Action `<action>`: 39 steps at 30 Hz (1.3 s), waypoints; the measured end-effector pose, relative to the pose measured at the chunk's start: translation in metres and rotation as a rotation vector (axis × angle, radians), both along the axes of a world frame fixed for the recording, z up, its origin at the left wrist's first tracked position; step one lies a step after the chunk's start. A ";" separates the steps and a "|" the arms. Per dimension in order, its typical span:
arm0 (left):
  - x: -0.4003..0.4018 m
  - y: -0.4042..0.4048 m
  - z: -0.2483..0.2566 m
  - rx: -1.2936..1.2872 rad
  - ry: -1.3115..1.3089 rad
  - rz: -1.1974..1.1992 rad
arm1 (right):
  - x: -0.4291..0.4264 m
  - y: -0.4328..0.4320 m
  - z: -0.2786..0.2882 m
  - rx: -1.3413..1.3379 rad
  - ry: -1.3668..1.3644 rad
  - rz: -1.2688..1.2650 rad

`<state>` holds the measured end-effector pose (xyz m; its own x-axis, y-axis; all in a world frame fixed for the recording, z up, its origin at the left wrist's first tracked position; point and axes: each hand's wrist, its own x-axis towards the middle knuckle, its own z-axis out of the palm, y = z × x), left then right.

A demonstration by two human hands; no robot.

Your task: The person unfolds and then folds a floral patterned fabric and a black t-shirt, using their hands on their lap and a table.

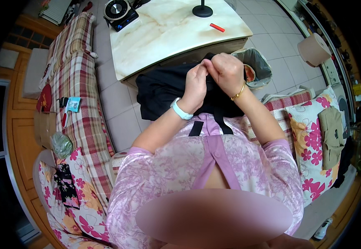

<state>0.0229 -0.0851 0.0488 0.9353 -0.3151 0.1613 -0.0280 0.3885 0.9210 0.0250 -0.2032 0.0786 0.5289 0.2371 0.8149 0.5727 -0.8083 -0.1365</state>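
Note:
My left hand (196,85), with a pale watch on its wrist, is raised over the lap with thumb and fingertips pinched together. Touching or nearly touching it at the fingertips is my right hand (228,72), curled, with a gold bangle at the wrist. Anything thin between the fingertips is too small to make out. Black cloth (165,88) lies across the lap beneath both hands. Beyond them, a red stick-like object (217,27) lies on the marble-patterned table (168,34), close to the round black base of a stand (202,11).
A lined waste bin (263,73) with a piece of watermelon stands right of the table. A black device with a round dial (118,12) sits at the table's far left. Plaid-covered seating (78,77) runs along the left. A floral cushion (308,137) carries folded khaki cloth (332,137).

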 end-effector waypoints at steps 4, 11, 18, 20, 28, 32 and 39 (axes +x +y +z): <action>-0.004 0.003 0.007 -0.254 0.324 -0.213 | -0.012 0.015 0.000 -0.056 -0.073 0.170; -0.007 -0.003 0.008 -0.240 0.357 -0.069 | -0.014 0.018 0.007 -0.054 -0.021 0.099; 0.011 0.001 -0.017 -0.528 0.227 -0.383 | -0.024 0.031 0.009 0.020 -0.084 0.109; -0.013 -0.007 0.017 -0.191 0.347 -0.032 | -0.015 0.016 0.009 -0.051 -0.046 0.134; -0.005 0.067 0.030 0.820 -0.543 0.057 | -0.029 -0.073 0.026 0.666 0.828 0.091; 0.017 0.094 0.032 0.887 -0.523 0.203 | -0.035 -0.081 0.020 0.804 1.188 0.436; 0.058 0.128 0.048 0.930 -0.526 0.536 | -0.035 -0.103 0.027 0.378 1.043 0.078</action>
